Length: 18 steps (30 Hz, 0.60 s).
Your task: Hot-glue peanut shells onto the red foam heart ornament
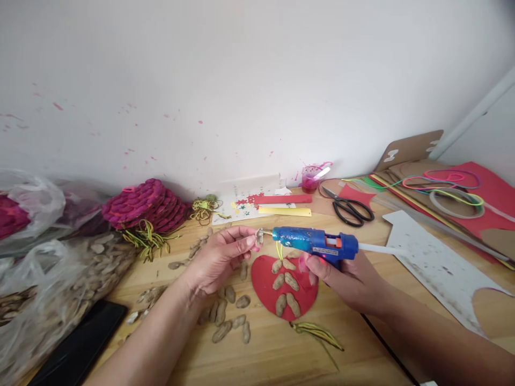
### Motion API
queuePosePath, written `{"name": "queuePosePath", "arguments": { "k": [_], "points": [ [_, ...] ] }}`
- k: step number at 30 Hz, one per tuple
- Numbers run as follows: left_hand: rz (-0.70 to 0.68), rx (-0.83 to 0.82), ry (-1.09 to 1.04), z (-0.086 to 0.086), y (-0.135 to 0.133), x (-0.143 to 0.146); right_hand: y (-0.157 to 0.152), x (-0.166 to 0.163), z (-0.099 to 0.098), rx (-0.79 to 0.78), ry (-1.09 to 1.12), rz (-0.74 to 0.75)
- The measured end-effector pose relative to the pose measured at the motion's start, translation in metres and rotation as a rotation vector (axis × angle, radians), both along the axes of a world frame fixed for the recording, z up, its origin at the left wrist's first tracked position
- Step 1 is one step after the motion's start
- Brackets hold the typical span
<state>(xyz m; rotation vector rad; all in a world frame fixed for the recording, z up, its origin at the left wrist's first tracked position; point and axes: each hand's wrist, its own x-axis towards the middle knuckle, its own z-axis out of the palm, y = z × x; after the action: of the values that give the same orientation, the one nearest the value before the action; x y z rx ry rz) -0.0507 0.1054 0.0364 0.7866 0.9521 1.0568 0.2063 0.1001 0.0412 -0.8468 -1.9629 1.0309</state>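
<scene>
My right hand [341,276] grips a blue glue gun [309,244], its nozzle pointing left and a white glue stick [378,248] jutting from its back. Between thumb and fingertips, my left hand [223,254] pinches a peanut shell [259,237] right at the nozzle tip. Below both hands lies a red heart-shaped piece [261,281] bearing several peanuts in slanted pairs, partly covered by my right hand. A yellow-green cord tassel [319,335] hangs from its lower point onto the table. Loose peanuts [222,331] are scattered to the left of the heart.
Plastic bags of peanuts [80,284], a black phone-like slab [80,343] and stacked magenta woven pieces [145,206] occupy the left. Behind are paper strips [285,211], a cup of pink liquid [309,182] and black-handled scissors [350,209]. Cardboard and white board [438,268] lie right; a black cable [388,348] runs forward.
</scene>
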Motion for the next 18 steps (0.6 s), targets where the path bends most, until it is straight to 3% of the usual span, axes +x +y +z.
{"name": "queuePosePath", "arguments": {
  "k": [18],
  "points": [
    [0.029, -0.03, 0.019, 0.001, 0.0004, 0.001, -0.0004, -0.0002, 0.0001, 0.045, -0.013, -0.001]
  ]
}}
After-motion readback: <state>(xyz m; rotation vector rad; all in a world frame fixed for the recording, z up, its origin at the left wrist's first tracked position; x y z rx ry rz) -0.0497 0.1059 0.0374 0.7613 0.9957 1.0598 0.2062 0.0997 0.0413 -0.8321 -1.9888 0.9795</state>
